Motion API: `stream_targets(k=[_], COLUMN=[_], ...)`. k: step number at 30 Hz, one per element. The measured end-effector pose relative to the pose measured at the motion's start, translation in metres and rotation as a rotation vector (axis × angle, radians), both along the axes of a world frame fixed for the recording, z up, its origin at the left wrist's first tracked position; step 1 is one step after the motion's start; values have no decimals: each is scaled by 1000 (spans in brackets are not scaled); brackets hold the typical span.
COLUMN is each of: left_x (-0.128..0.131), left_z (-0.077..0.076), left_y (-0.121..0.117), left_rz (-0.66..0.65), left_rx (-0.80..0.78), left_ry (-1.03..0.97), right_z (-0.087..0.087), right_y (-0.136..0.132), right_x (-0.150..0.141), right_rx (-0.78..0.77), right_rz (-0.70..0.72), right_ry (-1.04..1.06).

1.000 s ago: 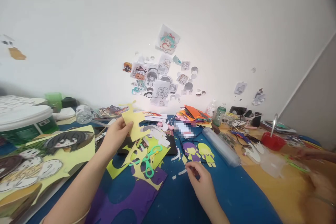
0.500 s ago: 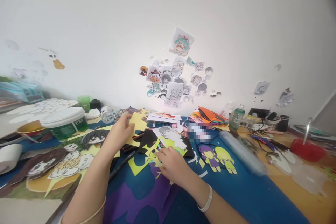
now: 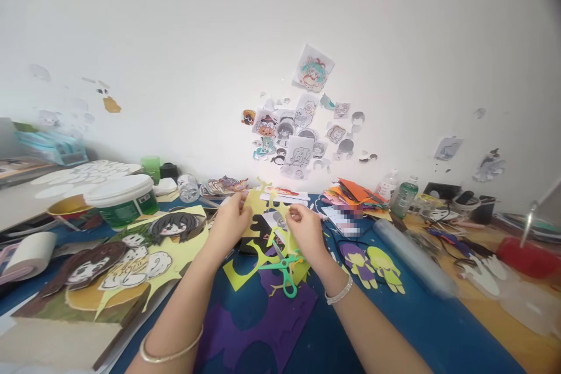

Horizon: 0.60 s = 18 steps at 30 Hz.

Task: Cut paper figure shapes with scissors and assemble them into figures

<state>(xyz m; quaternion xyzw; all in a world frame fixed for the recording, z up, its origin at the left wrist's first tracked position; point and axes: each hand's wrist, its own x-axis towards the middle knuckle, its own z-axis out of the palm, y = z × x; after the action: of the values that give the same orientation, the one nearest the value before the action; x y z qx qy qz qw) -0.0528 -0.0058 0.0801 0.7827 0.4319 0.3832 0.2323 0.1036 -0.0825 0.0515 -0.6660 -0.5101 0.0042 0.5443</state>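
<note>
A pale yellow paper sheet (image 3: 255, 223) with cut-out gaps is held up over the table. My left hand (image 3: 231, 221) is closed on its left side, thumb toward me. At the sheet's right edge, my right hand (image 3: 307, 235) is closed in a pinch on the same paper. Green-handled scissors (image 3: 287, 273) lie just below my right hand, on yellow-green paper scraps (image 3: 240, 272). Under them spreads a purple sheet (image 3: 258, 330) with rounded cut-outs. Two paper figures, one purple-and-yellow (image 3: 358, 266) and one yellow (image 3: 386, 269), lie right of my right hand.
Painted cut-out characters (image 3: 149, 269) lie on a board at left, near a white-lidded tub (image 3: 120, 193) and a paper roll (image 3: 33, 254). Orange paper sheets (image 3: 357, 194), a green bottle (image 3: 405, 196) and a clear plastic roll (image 3: 414, 257) are at right. Drawings (image 3: 300, 152) hang on the wall.
My right hand has moved up and away from the scraps to the yellow sheet's right edge. The scissors now show below it. The view has shifted slightly left.
</note>
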Motion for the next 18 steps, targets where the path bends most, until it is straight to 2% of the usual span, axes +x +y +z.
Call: stream_targets(k=[2,4,6,8,10,12,15,18], left_x=[9,16,21,22,17,7,-13,-30], left_z=[-4,-7,-9,-9,-8,-4,4,13], left_y=[-4,-7,-8,-5,1,8,15,16], left_rz=[-114,-223,-223,-126,-36,18,180,331], left_rx=[-102,-187,-149,-42,10,7,42,84], left_ry=[-59,-93,-38,72,139,140,73,7], right_z=[0,-4,-8,-9,-6,0,3,-9], right_y=[5,8,8,4,-7,-25,-58,-84], right_x=[-7,-14,-18,-16,-10,-2,5,4], right_rx=[5,2,-16,-50,-91,-167,-480,-574], right_rz=[68,210,379,513,567,589,814,791], right_ry=[54,48,8,9,46,-11,-373,-627])
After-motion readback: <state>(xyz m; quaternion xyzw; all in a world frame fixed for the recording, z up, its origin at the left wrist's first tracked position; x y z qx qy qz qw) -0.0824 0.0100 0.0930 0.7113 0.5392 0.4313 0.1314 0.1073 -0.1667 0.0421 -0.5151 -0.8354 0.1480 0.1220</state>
